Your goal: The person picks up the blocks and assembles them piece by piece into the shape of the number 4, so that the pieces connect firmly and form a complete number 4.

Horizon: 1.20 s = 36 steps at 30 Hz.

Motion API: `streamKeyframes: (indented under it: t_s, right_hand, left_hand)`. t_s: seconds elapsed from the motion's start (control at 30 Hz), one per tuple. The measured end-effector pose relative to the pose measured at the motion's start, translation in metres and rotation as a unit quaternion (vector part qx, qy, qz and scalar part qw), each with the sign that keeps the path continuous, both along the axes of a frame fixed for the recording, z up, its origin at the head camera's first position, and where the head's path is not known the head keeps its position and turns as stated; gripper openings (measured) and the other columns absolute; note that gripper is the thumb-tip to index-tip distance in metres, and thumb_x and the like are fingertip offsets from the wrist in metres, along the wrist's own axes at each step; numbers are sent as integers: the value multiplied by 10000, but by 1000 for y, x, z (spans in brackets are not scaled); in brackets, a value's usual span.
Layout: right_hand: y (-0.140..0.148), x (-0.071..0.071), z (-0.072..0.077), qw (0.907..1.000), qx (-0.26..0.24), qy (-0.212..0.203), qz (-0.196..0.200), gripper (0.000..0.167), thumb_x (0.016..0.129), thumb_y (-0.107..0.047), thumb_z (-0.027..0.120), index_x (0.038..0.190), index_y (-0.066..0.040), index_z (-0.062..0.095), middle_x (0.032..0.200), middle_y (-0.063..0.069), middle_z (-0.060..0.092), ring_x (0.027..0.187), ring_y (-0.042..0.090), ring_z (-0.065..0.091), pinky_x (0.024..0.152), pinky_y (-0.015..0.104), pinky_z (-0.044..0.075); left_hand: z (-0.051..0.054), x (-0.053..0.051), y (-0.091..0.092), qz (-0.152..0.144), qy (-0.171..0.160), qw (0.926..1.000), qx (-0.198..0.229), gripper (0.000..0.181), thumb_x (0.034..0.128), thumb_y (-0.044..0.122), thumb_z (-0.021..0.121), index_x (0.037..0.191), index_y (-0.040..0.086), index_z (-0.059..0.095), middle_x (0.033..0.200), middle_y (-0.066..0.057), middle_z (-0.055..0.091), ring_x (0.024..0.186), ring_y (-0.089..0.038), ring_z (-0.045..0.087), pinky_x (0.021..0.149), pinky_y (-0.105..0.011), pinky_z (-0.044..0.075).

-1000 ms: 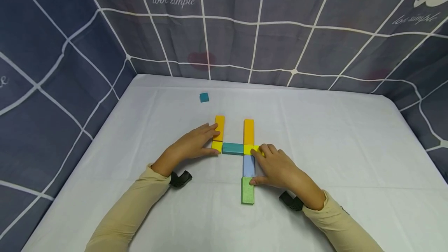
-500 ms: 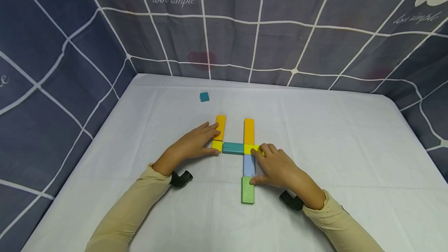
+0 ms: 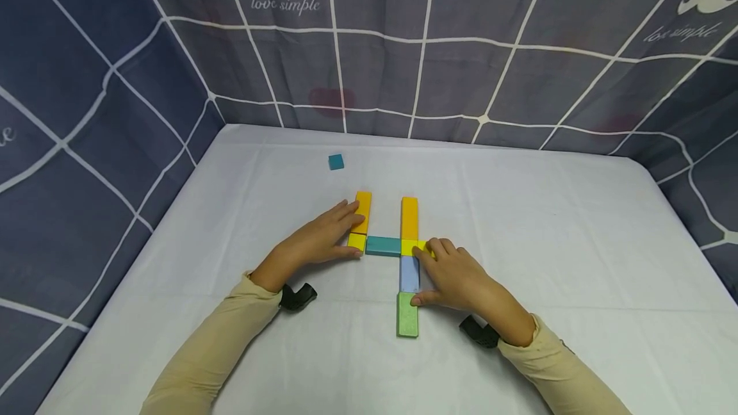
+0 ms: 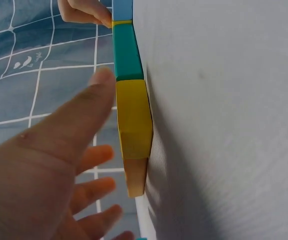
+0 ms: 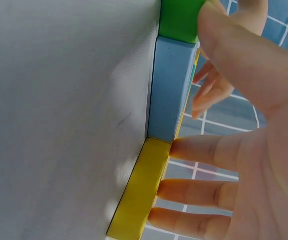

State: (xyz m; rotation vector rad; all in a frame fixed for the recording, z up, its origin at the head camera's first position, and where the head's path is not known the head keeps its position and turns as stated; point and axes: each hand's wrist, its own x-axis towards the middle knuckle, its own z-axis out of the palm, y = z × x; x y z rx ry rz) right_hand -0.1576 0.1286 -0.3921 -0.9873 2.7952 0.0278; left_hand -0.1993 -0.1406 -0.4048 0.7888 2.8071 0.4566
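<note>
In the head view, several wooden blocks lie end to end on the white cloth. My left hand [image 3: 317, 235] rests its fingertips on the left orange block [image 3: 364, 203], its thumb beside a yellow block [image 3: 357, 242]. A teal block [image 3: 383, 246] bridges from there to the right-hand column. That column holds a second orange block [image 3: 410, 218], a yellow block [image 3: 408, 247], a light blue block [image 3: 410, 273] and a green block [image 3: 407, 320]. My right hand [image 3: 458, 277] touches the yellow with extended fingertips, its thumb on the green; it partly covers the yellow's right part.
A small teal block [image 3: 336, 161] lies apart, behind the left orange block. White cloth [image 3: 548, 229] covers the table. Grey gridded curtains [image 3: 380, 69] stand along the back and sides. Black straps sit at the left wrist [image 3: 298, 297] and right wrist [image 3: 480, 332].
Under my left fingers, the left orange block has shifted very slightly to the right. Both hands otherwise hold the same places, and the other blocks look unmoved.
</note>
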Motion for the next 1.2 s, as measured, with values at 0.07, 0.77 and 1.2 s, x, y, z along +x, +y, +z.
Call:
streamKeyframes:
  t_s: [0.07,0.77,1.2]
  right_hand:
    - [0,0,0,10000,8,4,-2,872,699,-641,617,1315,-45,458,1188,128,451,1091,265,432,784,379,433]
    - [-1,1,-2,10000,1,11,7,882,701,-655,603,1323,-49,451,1198,129,446,1114,276,431,799,381,438]
    - [0,0,-2,10000,26,-17,14,885,701,-657,600,1326,-49,448,1202,129,444,1124,275,423,799,383,432]
  left_hand:
    - [0,0,0,-42,75,10000,40,694,797,479,639,1353,126,421,1506,-103,228,1401,-304,153,1107,-448,221]
    - [0,1,-1,-171,130,9998,-29,589,815,447,631,1282,103,524,1465,-80,331,1374,-319,235,1099,-454,239]
    - [1,3,-1,-140,51,9998,116,578,813,423,642,1277,98,527,1466,-77,330,1375,-310,235,1091,-452,257]
